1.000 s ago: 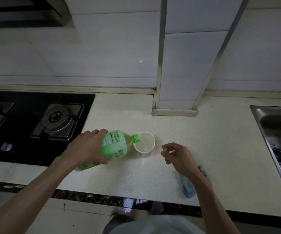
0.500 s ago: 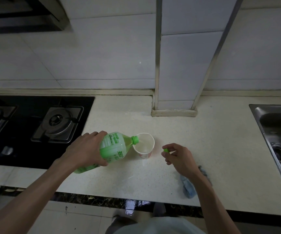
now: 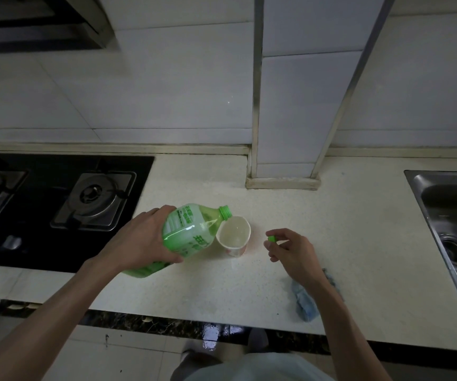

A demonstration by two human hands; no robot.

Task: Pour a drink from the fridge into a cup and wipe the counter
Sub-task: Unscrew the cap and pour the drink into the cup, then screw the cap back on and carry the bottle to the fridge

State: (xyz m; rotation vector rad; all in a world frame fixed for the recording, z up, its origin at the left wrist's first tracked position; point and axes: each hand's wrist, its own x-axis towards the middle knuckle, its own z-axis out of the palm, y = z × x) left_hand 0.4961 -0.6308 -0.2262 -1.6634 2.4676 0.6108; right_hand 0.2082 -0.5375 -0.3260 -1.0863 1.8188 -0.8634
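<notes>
Since the earlier frame the green bottle (image 3: 191, 237) has tipped slightly further, so that its open neck now lies over the rim of the paper cup (image 3: 234, 237), which stands upright on the table (image 3: 359, 243) and shows pale liquid inside. The left hand (image 3: 142, 240) has its grip wrapped closed around the bottle's body, base end low and towards the person, while the right hand (image 3: 290, 248), just beside the cup and clear of it, pinches the green cap (image 3: 271, 238) between thumb and fingertips. A blue cloth (image 3: 305, 301) lies on the table partly hidden under the right forearm, with the hob (image 3: 57, 204) to the left and the sink (image 3: 447, 232) well apart to the right.
</notes>
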